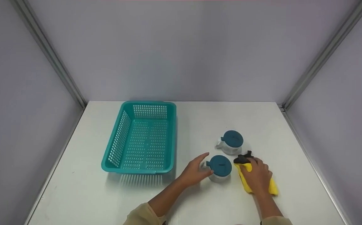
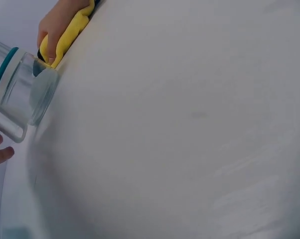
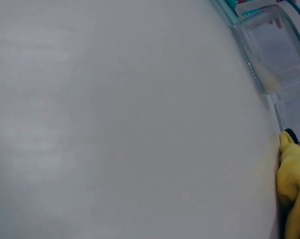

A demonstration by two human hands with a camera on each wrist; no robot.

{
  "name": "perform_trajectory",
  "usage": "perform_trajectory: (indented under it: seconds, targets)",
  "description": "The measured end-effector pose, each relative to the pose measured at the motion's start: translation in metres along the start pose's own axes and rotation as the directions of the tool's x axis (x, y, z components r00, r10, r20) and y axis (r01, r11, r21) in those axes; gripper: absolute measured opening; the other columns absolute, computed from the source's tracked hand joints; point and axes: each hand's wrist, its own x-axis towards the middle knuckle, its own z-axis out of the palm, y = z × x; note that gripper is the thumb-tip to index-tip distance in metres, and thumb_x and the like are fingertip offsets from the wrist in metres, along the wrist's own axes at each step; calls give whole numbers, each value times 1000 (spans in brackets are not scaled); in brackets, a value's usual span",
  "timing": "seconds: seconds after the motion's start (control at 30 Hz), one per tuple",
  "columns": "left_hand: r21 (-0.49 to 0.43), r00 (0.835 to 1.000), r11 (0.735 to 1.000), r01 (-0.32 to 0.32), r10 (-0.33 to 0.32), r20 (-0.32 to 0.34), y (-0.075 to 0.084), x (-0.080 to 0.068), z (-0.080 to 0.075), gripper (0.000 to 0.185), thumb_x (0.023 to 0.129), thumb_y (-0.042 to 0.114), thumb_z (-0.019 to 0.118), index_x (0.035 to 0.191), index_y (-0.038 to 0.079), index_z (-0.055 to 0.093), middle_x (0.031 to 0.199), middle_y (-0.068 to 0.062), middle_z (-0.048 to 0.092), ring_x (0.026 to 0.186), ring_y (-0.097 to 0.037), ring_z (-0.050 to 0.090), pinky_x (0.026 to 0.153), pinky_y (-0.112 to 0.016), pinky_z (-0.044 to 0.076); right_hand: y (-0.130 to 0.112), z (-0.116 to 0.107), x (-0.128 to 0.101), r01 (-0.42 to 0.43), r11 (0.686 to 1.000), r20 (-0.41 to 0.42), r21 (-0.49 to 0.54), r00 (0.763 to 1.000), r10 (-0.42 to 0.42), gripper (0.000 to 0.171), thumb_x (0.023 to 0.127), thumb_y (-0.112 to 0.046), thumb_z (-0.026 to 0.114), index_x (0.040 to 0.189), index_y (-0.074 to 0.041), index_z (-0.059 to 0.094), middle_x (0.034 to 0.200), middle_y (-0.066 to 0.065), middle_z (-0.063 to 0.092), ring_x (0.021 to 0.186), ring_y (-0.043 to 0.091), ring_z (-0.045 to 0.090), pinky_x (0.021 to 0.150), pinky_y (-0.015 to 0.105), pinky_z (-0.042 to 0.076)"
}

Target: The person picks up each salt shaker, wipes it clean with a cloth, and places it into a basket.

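Note:
My left hand, its thumb and fingers spread apart, is at the left side of the nearer glass jar. This jar has a round dark-blue lid and a clear handle on the side toward that hand. In the left wrist view the fingertips are just short of the handle. My right hand grips a yellow cloth item with a black part at its far end. A second lidded glass jar stands upright just behind the first.
A teal plastic basket with perforated walls stands to the left on the white table. Grey panels enclose the table at the back and both sides, with metal strips at the corners.

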Motion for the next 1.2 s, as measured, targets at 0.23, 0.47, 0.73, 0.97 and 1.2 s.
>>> perform_trajectory:
  seconds: [0.23, 0.47, 0.73, 0.97, 1.2]
  targets:
    - [-46, 999, 998, -38, 40, 31, -10, 3, 9, 65, 89, 34, 71, 147, 25, 43, 151, 5, 45, 141, -20, 41, 112, -43, 39, -2, 2, -2, 1, 1000, -49, 11, 999, 0, 49, 92, -40, 67, 131, -12, 58, 131, 18, 53, 112, 37, 47, 88, 56, 37]
    - [-41, 996, 995, -90, 90, 7, -20, 5, 9, 52, 90, 29, 72, 138, 23, 55, 138, 7, 57, 131, -17, 51, 107, -39, 46, -4, 3, -3, -1, 1000, -67, 2, 998, 1, 47, 92, -38, 67, 131, -13, 58, 131, 16, 54, 112, 37, 47, 89, 57, 37]
    - [-19, 990, 992, -128, 126, -70, -28, 6, 10, 25, 92, 20, 70, 117, 17, 69, 103, 8, 66, 96, -6, 58, 87, -25, 53, -2, 4, -3, 7, 1000, -75, -12, 997, -8, 49, 92, -39, 67, 132, -12, 58, 132, 17, 54, 112, 38, 48, 90, 58, 38]
    - [-38, 989, 993, -115, 110, -98, -33, 7, 10, 23, 89, 22, 74, 111, 15, 73, 93, 8, 67, 89, -5, 59, 83, -23, 54, -2, 6, -2, 6, 1000, -87, 4, 996, -6, 50, 92, -40, 66, 135, -15, 56, 135, 17, 53, 115, 39, 48, 92, 59, 37]
    - [-76, 979, 985, -157, 145, -142, -39, 8, 9, 25, 83, 19, 79, 107, 14, 76, 86, 7, 67, 80, -4, 56, 74, -21, 52, -2, 6, -4, -8, 998, -102, 61, 995, 14, 63, 91, -33, 69, 148, -19, 44, 143, 18, 45, 120, 41, 49, 101, 59, 40]
